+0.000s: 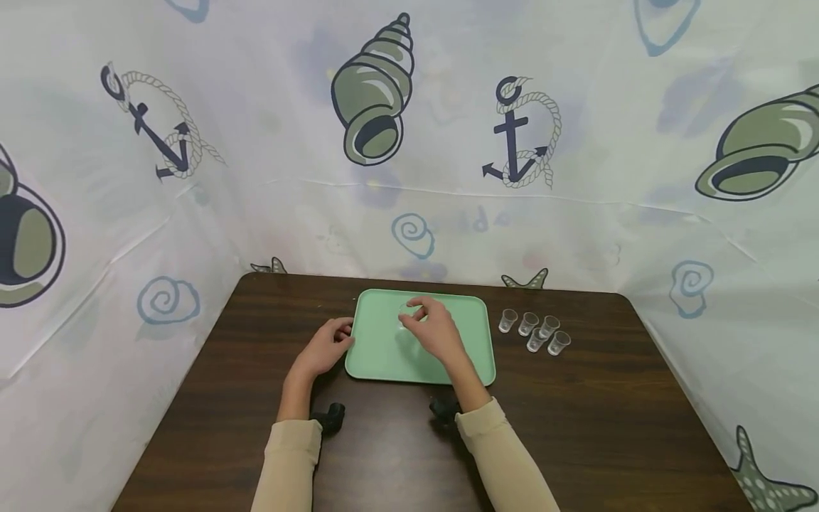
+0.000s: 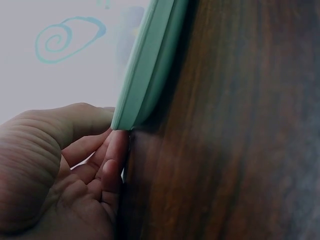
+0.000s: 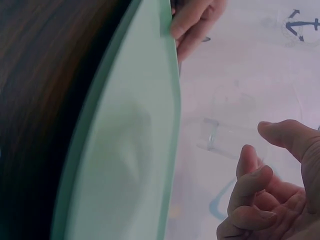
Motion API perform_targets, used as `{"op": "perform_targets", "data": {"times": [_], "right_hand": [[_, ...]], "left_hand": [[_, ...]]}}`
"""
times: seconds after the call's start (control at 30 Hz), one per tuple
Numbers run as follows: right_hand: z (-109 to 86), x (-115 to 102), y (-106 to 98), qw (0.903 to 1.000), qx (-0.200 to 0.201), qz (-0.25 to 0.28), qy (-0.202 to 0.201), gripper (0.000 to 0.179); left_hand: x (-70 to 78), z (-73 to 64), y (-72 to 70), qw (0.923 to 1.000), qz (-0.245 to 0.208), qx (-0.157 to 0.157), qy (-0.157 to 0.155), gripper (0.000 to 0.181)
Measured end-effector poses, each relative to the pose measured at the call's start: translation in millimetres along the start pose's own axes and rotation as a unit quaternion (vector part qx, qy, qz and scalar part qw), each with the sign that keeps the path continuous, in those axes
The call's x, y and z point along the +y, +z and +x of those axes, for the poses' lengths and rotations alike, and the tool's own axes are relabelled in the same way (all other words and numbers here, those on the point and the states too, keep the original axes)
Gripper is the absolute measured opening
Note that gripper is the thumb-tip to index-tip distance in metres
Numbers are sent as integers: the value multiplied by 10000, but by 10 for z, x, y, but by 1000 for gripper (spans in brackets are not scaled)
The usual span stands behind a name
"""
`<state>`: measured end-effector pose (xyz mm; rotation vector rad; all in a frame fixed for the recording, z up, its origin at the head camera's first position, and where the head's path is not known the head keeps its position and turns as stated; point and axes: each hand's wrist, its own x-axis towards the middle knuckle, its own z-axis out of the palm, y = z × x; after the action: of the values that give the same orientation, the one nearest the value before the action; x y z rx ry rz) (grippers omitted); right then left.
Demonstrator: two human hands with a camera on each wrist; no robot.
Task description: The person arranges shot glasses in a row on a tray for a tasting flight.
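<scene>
Right hand (image 1: 436,331), fingers slightly parted, pinches one upright cup (image 3: 230,137), axis vertical. Left hand (image 1: 324,347), nearly closed, pinches one tray (image 1: 384,355); five cups (image 1: 536,340) alongside.

A screened-off booth: creased white sheeting (image 1: 288,227) with printed grey-green seashells (image 1: 374,85) and navy anchors (image 1: 511,135) lines three sides of a dark brown wood-grain table (image 1: 614,419).

Plain beige sleeves (image 1: 288,473), hemmed cuffs (image 1: 296,431); black wrist cameras (image 1: 333,418); bare hands (image 1: 324,347).
</scene>
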<state>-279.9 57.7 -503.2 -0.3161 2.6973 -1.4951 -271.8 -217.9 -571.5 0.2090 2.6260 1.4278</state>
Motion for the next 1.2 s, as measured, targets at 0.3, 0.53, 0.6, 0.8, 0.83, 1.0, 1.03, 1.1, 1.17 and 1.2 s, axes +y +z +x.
{"op": "perform_targets", "data": {"times": [0.3, 0.53, 0.6, 0.8, 0.83, 1.0, 1.03, 1.1, 1.17, 1.2], "right_hand": [[34, -70, 135, 9997, -141, -214, -13, 44], [67, -105, 230, 9990, -229, -375, -87, 41], [82, -112, 252, 9986, -273, -427, -148, 41], [143, -117, 327, 9978, -362, -526, -181, 44], [149, -119, 339, 9979, -366, -518, -161, 44], [167, -141, 404, 9979, -472, -442, -89, 44], [169, -143, 417, 9978, -510, -416, -78, 44], [175, -140, 444, 9975, -574, -402, -47, 44], [179, -135, 468, 9972, -614, -428, 6, 44], [180, -132, 479, 9970, -626, -458, 43, 44]], "left_hand": [[24, 30, -9, 10000, -8, -38, 14, 51], [55, 72, -15, 9999, 52, -59, 88, 51], [63, 73, -20, 9999, 48, -58, 87, 51], [57, 61, -36, 9999, 17, -82, 65, 50], [54, 54, -40, 9999, 15, -91, 66, 50], [32, 32, -54, 10000, 26, -67, 9, 50], [28, 28, -57, 10000, 36, -63, 13, 50], [24, 19, -59, 10000, 40, -58, -17, 50], [20, 6, -64, 10000, 24, -89, -15, 50], [18, 0, -65, 9999, 16, -107, -12, 50]]}}
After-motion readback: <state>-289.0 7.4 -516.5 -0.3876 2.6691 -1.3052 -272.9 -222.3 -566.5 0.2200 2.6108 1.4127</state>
